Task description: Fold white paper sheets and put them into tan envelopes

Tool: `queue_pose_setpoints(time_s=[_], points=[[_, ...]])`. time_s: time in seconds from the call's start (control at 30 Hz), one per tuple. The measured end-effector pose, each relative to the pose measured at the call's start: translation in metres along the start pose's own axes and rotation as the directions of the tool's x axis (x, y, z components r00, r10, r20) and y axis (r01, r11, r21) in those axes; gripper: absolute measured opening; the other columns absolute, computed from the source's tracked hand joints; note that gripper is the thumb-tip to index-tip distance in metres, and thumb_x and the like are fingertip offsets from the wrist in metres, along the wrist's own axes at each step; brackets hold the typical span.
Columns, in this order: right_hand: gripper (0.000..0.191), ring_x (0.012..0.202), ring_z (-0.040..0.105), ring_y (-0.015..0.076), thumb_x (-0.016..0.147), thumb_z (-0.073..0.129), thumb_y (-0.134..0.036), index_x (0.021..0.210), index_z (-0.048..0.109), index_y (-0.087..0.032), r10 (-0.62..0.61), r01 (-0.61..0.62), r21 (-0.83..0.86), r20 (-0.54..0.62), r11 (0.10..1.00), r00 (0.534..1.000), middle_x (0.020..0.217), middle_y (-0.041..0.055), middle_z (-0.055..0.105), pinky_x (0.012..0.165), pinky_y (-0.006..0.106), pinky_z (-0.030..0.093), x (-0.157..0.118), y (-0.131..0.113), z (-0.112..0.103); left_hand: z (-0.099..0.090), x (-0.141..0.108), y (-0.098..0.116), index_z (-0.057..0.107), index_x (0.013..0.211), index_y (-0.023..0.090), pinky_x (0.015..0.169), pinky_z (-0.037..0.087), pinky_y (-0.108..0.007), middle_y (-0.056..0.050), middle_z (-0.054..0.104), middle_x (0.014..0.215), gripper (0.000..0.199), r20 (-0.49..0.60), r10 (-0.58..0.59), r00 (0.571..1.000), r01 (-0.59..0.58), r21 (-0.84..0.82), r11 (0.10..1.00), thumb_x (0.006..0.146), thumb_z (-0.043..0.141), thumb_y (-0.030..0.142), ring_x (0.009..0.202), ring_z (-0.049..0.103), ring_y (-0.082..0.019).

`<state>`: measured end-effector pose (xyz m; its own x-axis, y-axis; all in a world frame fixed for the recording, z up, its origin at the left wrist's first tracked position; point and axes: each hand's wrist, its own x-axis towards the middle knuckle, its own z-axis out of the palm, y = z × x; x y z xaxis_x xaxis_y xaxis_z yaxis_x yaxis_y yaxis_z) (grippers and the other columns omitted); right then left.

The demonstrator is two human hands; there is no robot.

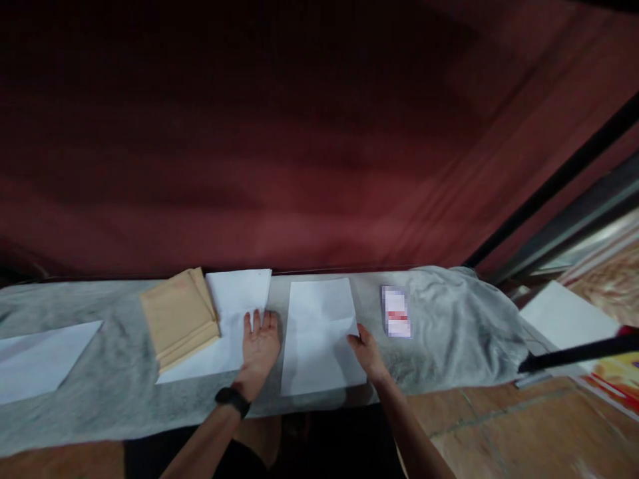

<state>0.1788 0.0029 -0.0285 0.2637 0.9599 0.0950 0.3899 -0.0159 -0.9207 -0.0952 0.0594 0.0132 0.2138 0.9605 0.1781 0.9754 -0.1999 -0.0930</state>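
A white sheet of paper (319, 346) lies on the grey cloth in front of me, with a faint crease across it. My right hand (368, 349) pinches its right edge between thumb and fingers. To the left, my left hand (261, 339) is palm up with its fingers stretched out, over the right side of other white paper (229, 346). Brown envelopes (180, 313) in a stack cover the left part of that paper. Whether the left hand touches the paper I cannot tell.
Grey cloth (124, 406) covers the long narrow surface. More white paper (44, 359) lies at far left. A blurred-out white and red item (397, 313) rests right of the sheet. Dark red fabric (309, 166) rises behind. Black bars (554, 179) and printed matter (619, 379) are at right.
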Motion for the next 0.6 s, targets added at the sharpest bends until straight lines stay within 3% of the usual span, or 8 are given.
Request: queue_pose_setpoints(time_s=[0.07, 0.13, 0.27, 0.37, 0.43, 0.53, 0.6], points=[[0.038, 0.091, 0.071, 0.0255, 0.086, 0.048, -0.024, 0.117, 0.069, -0.02, 0.011, -0.009, -0.049, 0.028, 0.999, 1.0, 0.097, 0.0072, 0.077, 0.081, 0.036, 0.058, -0.001, 0.002, 0.001, -0.004, -0.002, 0.002, 0.059, 0.132, -0.002, 0.123, 0.019, -0.059, -0.023, 0.062, 0.139, 0.049, -0.012, -0.011, 1.0, 0.01, -0.026, 1.0, 0.093, 0.031, 0.002, 0.145, 0.042, -0.036], [0.047, 0.099, 0.07, 0.0279, 0.088, 0.046, -0.023, 0.132, 0.062, -0.017, -0.012, 0.009, -0.205, -0.014, 0.979, 1.0, 0.109, 0.0117, 0.075, 0.089, 0.04, 0.057, -0.004, 0.002, 0.001, -0.005, -0.005, 0.012, 0.059, 0.134, 0.001, 0.124, 0.02, -0.057, -0.022, 0.061, 0.142, 0.048, -0.022, -0.017, 1.0, 0.016, -0.064, 0.998, 0.095, 0.033, 0.007, 0.146, 0.041, -0.034], [0.057, 0.127, 0.057, 0.0332, 0.098, 0.041, -0.031, 0.15, 0.044, -0.009, -0.212, 0.134, -0.526, -0.09, 0.84, 0.973, 0.137, 0.0223, 0.06, 0.106, 0.052, 0.048, -0.006, -0.008, 0.009, 0.006, -0.01, 0.055, 0.046, 0.15, 0.011, 0.126, 0.025, -0.051, -0.014, 0.047, 0.158, 0.052, -0.052, 0.154, 0.987, -0.161, -0.193, 0.968, 0.1, 0.036, 0.024, 0.153, 0.031, -0.029], [0.053, 0.141, 0.045, 0.0289, 0.104, 0.031, -0.033, 0.151, 0.046, -0.013, -0.322, 0.292, -0.519, 0.035, 0.803, 0.946, 0.151, 0.0181, 0.051, 0.114, 0.051, 0.042, 0.0, -0.021, 0.034, 0.023, -0.01, 0.091, 0.033, 0.157, 0.012, 0.127, 0.022, -0.049, -0.014, 0.034, 0.165, 0.064, -0.026, 0.286, 0.958, -0.282, -0.276, 0.919, 0.094, 0.042, 0.017, 0.155, 0.024, -0.027], [0.052, 0.144, 0.043, 0.0246, 0.106, 0.026, -0.03, 0.15, 0.05, -0.015, -0.338, 0.369, -0.49, 0.155, 0.789, 0.928, 0.153, 0.0144, 0.051, 0.118, 0.048, 0.038, 0.007, -0.028, 0.054, 0.034, -0.005, 0.106, 0.024, 0.161, 0.01, 0.127, 0.018, -0.051, -0.018, 0.033, 0.165, 0.076, 0.016, 0.304, 0.953, -0.284, -0.308, 0.908, 0.089, 0.049, 0.017, 0.155, 0.025, -0.029], [0.052, 0.147, 0.04, 0.0233, 0.106, 0.024, -0.028, 0.148, 0.052, -0.013, -0.316, 0.392, -0.558, 0.232, 0.732, 0.92, 0.153, 0.0141, 0.052, 0.121, 0.047, 0.031, 0.019, -0.026, 0.071, 0.045, 0.004, 0.106, 0.019, 0.162, 0.01, 0.127, 0.018, -0.052, -0.018, 0.034, 0.164, 0.074, 0.021, 0.224, 0.974, -0.206, -0.314, 0.927, 0.093, 0.043, 0.017, 0.155, 0.026, -0.028], [0.051, 0.147, 0.04, 0.0247, 0.107, 0.028, -0.029, 0.148, 0.052, -0.013, -0.311, 0.38, -0.633, 0.223, 0.675, 0.924, 0.155, 0.0149, 0.049, 0.122, 0.048, 0.028, 0.026, -0.017, 0.069, 0.046, 0.009, 0.093, 0.023, 0.161, 0.009, 0.127, 0.02, -0.05, -0.017, 0.033, 0.164, 0.065, 0.018, 0.151, 0.988, -0.138, -0.3, 0.944, 0.098, 0.035, 0.02, 0.155, 0.026, -0.027]])
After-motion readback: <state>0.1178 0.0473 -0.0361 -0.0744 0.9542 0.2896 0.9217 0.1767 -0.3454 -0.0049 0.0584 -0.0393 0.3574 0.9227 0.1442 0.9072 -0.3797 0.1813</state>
